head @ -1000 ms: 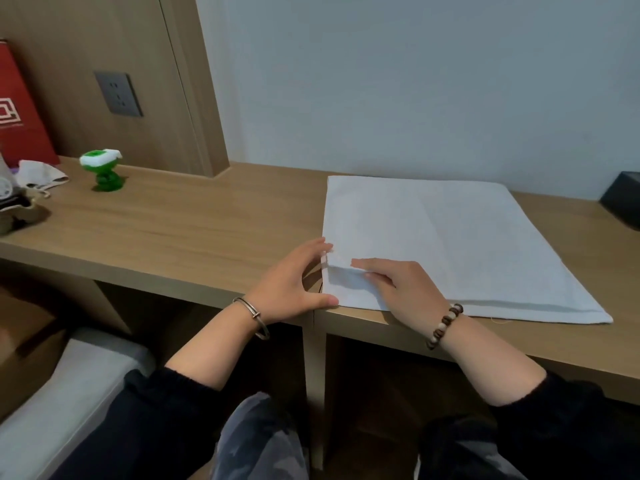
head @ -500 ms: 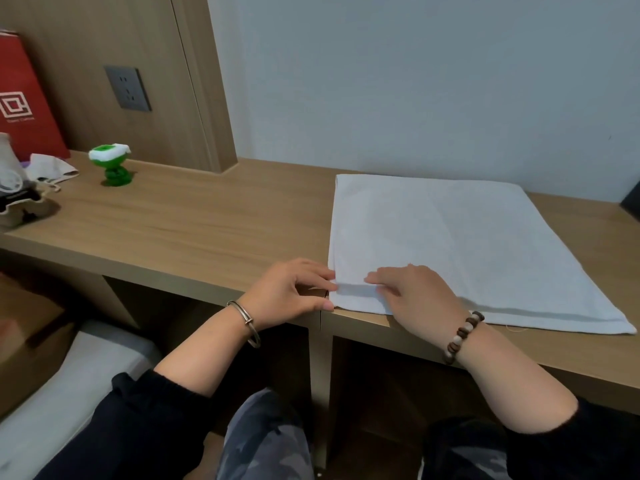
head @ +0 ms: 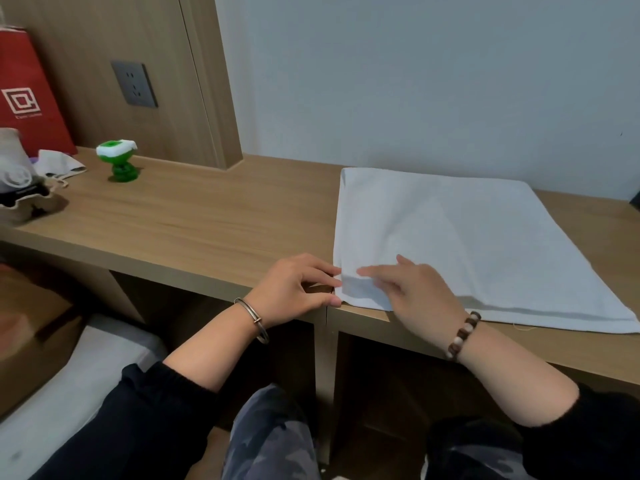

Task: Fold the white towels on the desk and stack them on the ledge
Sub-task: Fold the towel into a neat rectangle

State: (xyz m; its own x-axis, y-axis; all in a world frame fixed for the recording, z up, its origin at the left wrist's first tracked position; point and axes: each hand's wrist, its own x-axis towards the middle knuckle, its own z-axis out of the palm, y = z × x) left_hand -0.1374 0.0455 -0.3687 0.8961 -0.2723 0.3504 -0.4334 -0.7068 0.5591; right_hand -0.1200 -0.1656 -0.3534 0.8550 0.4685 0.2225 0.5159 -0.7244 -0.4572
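One red bag (head: 24, 98) stands far left on the bench (head: 207, 216), with one green toy (head: 119, 161) near it. The left hand (head: 294, 289) rests at the bench's front edge, its fingers curled. Fingertips and thumb touch the near-left corner of the one white towel (head: 467, 237), but a pinch cannot be told. The towel lies flat on the bench's right part. The right hand (head: 415, 289) lies on that corner, palm down, fingers straight and released, pointing left.

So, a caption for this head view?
Left hand and right hand at a white towel's near corner on the desk.
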